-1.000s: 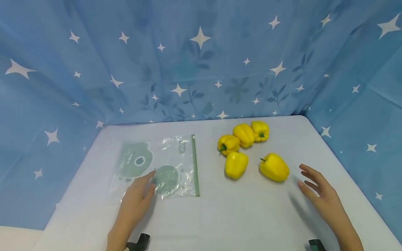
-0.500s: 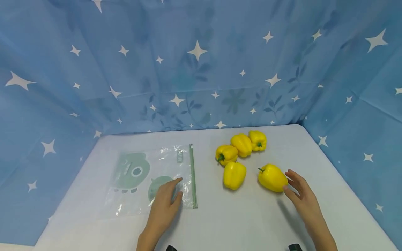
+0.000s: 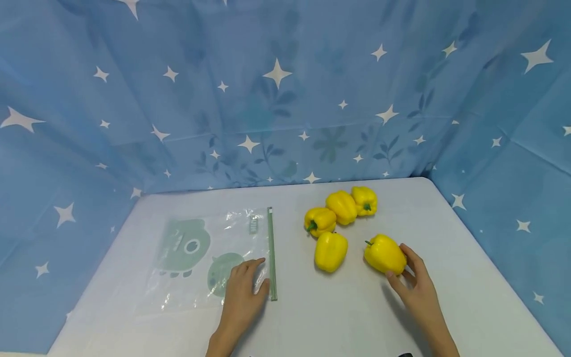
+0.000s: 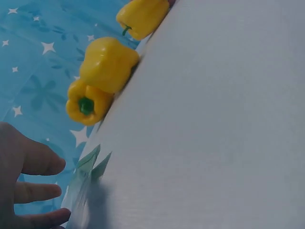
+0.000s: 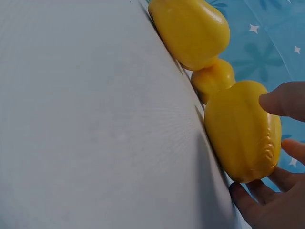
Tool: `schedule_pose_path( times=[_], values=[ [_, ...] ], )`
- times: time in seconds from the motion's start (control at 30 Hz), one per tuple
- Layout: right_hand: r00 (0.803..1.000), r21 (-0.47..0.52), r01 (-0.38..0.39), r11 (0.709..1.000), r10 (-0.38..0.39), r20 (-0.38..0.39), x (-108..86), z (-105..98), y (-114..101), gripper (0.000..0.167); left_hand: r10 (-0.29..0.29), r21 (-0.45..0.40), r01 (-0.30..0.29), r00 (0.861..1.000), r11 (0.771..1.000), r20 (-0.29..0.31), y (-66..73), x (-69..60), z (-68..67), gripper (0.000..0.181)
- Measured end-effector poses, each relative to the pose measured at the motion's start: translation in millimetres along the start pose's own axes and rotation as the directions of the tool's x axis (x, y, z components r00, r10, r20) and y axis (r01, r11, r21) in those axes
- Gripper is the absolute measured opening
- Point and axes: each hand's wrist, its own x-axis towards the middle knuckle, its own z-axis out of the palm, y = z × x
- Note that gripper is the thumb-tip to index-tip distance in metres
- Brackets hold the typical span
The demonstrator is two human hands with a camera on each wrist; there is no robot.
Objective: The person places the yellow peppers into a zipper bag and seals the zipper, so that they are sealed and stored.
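A clear plastic bag [image 3: 178, 292] with green cartoon prints lies flat, its green zip edge [image 3: 272, 258] on the right. My left hand [image 3: 243, 292] hovers over its lower right part, fingers relaxed, holding nothing; in the left wrist view the hand [image 4: 28, 181] is beside the bag's raised green edge [image 4: 88, 164]. My right hand [image 3: 415, 287] is at the nearest-right yellow pepper [image 3: 384, 254], thumb and fingers curved around its right end. The right wrist view shows that pepper [image 5: 243, 129] between the thumb and fingers of the hand [image 5: 281, 205].
Several other yellow peppers stand in a group left of the right hand's pepper: one in front [image 3: 331, 252], others [image 3: 320, 221] [image 3: 341, 207] behind. A white table [image 3: 330, 317] is backed by a blue starry curtain [image 3: 223, 124].
My right hand has moved left onto the pepper and its fingers have come round it. My left hand has moved right across the bag toward its zip edge.
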Motion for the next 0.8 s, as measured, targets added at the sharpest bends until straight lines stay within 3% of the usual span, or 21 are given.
schedule_pose_path(
  times=[0.27, 0.5, 0.67, 0.8],
  values=[
    [1.000, -0.030, -0.014, 0.999, 0.014, -0.014, -8.5, -6.1, 5.1, 0.081, -0.053, 0.093, 0.058, 0.997, 0.994, -0.049, -0.4, -5.2, 12.2, 0.051],
    [1.000, -0.057, 0.009, 0.998, -0.010, -0.014, -2.9, -10.2, 10.1, 0.081, -0.047, 0.138, 0.057, 0.996, 0.989, -0.070, -1.5, -3.4, 23.5, 0.063],
    [1.000, -0.068, -0.017, 0.998, 0.017, -0.008, -2.9, -6.1, 13.2, 0.081, -0.067, 0.157, 0.072, 0.997, 0.985, -0.042, -4.0, -5.5, 20.9, 0.061],
    [1.000, -0.118, 0.000, 0.993, 0.000, 0.002, -1.6, -0.3, 9.5, 0.083, -0.061, 0.163, 0.071, 0.996, 0.984, -0.066, -5.5, -6.8, 14.1, 0.053]
  ],
)
